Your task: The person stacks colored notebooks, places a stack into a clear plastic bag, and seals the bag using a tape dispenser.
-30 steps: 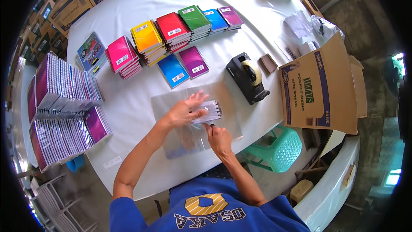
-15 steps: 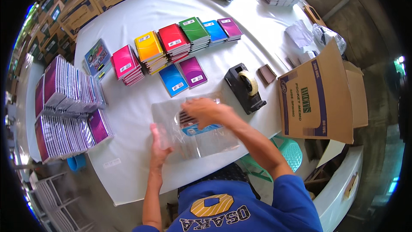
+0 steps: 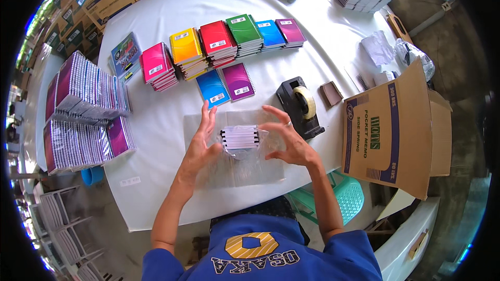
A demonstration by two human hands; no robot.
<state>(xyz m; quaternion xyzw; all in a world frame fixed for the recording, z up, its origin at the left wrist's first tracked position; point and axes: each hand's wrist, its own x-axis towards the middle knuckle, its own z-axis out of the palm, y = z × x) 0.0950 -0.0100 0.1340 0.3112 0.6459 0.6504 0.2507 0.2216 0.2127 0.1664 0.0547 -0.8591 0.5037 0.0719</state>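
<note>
Two spread hands frame a small notebook bundle [image 3: 240, 138] on clear plastic

In the head view, the bundle sits toward the near edge of the white worktop [image 3: 140, 203], about midway along it, pale page edges facing up and black binding showing at both ends. Beneath it lies clear plastic sheeting [image 3: 265, 174]. The left hand [image 3: 198, 152] is open at the bundle's left side, fingers pointing toward the far edge. The right hand [image 3: 295, 148] is wide at the other side, thumb and fingers curved apart. The transparent film is hard to make out, so I cannot tell whether any fingertips touch it.

Just beyond the sheeting lie a blue notebook [image 3: 212, 87] and a purple notebook [image 3: 238, 80], side by side. Behind them, a row of notebook stacks [image 3: 217, 39] runs pink, yellow, red, green, blue and purple. A black tape dispenser [image 3: 292, 110] stands toward the right edge, near a small brown cardboard tray [image 3: 331, 93]; farther right is an open carton [image 3: 385, 130]. Plastic-wrapped notebook piles [image 3: 88, 93] stand along the left edge.
</note>
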